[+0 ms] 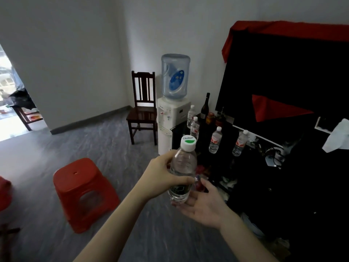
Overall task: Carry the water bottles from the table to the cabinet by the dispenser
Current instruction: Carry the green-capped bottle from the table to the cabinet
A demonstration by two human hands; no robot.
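Holding a clear water bottle (pixel 182 170) almost straight up, white cap on top, in front of the dark cabinet (pixel 234 167), left hand (pixel 160 178) wrapped round its middle, right hand (pixel 204 202) flat and loose under its bottom, label hard to read

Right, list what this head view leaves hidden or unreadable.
- Held water bottle: its base, covered by the right hand; its label partly covered by the left hand.
- Cabinet: top and shelf contents lost in shadow.
- Four water bottles there: labels too small to read.
- Red stool: cut by left edge.
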